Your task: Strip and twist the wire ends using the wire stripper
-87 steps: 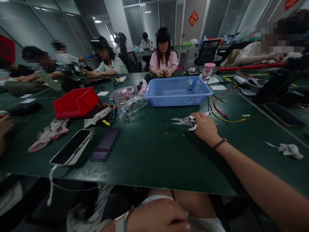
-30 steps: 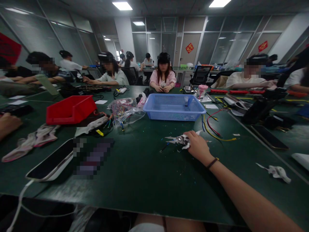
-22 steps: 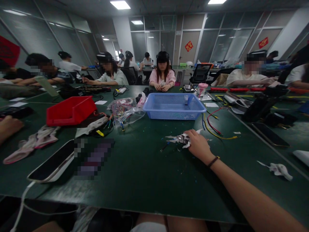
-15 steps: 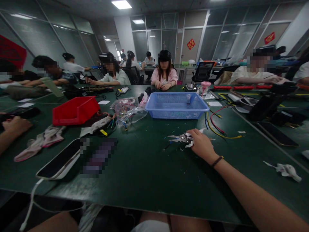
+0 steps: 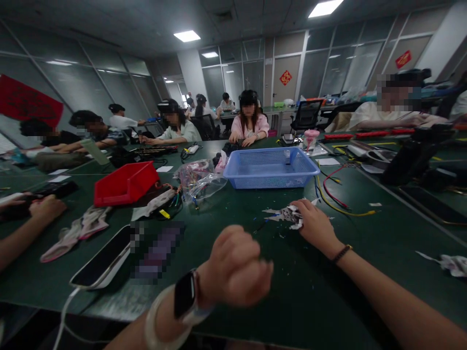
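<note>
My right hand (image 5: pixel 314 222) is closed around the handles of a pair of wire strippers (image 5: pixel 279 214) lying low over the green table. White wrapping shows around the handles, and the metal jaws point left. A short dark wire piece (image 5: pixel 260 226) lies by the jaws. My left hand (image 5: pixel 237 267), a watch on its wrist, is raised over the table's front with its fingers curled into a fist. Its palm faces away, so anything inside is hidden. Beyond my right hand stands a blue basket (image 5: pixel 272 182), with red, yellow and blue wires (image 5: pixel 330 194) beside it.
To the left are a red bin (image 5: pixel 126 184), a clear plastic bag of wires (image 5: pixel 200 182), pink-white gloves (image 5: pixel 78 231) and a phone on a white charging block (image 5: pixel 104 257). Another person's hand (image 5: pixel 47 211) is at the far left. Crumpled white cloth (image 5: pixel 454 264) lies right.
My left hand has come into view from below, fingers curled. My right hand stays on the wire strippers. The whole view has shifted slightly down and right.
</note>
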`<state>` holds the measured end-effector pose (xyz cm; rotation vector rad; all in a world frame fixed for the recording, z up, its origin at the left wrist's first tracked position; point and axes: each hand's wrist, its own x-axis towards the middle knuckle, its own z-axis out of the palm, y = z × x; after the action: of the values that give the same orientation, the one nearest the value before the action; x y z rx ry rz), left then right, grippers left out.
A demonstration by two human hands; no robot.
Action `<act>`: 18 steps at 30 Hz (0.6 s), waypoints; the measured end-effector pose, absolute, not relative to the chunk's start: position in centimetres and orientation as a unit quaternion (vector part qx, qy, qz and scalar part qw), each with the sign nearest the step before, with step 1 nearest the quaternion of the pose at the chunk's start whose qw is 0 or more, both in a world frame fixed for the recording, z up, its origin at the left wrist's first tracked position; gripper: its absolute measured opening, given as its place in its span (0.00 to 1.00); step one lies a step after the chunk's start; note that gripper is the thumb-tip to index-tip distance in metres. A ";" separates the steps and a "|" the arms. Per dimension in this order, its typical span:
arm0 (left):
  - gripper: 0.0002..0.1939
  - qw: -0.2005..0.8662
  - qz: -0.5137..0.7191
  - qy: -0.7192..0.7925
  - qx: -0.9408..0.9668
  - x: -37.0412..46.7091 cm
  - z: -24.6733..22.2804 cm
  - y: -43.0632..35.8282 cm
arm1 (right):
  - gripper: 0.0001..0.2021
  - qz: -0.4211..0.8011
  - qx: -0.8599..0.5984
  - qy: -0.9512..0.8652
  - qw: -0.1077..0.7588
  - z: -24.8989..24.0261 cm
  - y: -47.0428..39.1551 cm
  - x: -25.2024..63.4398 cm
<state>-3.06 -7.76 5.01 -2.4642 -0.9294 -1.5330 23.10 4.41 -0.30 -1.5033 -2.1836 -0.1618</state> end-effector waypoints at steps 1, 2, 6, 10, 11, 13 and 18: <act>0.08 0.011 -0.505 -0.330 -0.797 -2.4 4.7 -5.2 | 0.17 -0.064 -0.549 -0.796 0.246 -0.3 4.4 23.2; 0.07 -0.044 -0.499 -0.373 -0.781 -1.9 4.3 -3.0 | 0.17 -0.069 -0.549 -0.794 0.251 -0.3 4.5 23.2; 0.11 -0.333 -0.349 -0.493 -0.724 -1.1 2.1 1.4 | 0.17 -0.086 -0.550 -0.788 0.264 -0.4 4.6 23.4; 0.17 -0.476 -0.268 -0.447 -0.708 -1.0 1.0 1.8 | 0.18 -0.110 -0.553 -0.787 0.249 -0.5 4.7 23.4; 0.17 -0.483 -0.264 -0.446 -0.706 -1.0 0.9 1.9 | 0.19 -0.120 -0.555 -0.787 0.242 -0.5 4.7 23.4; 0.18 -0.481 -0.263 -0.447 -0.707 -0.9 0.8 2.2 | 0.20 -0.144 -0.556 -0.785 0.231 -0.3 4.7 23.4; 0.17 -0.449 -0.265 -0.443 -0.729 -0.6 1.1 2.8 | 0.18 -0.229 -0.558 -0.772 0.199 0.5 4.5 23.6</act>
<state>-0.63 2.80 1.09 -3.3231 -2.0201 -1.2082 23.65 4.54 0.52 -1.5619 -2.1600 -0.6405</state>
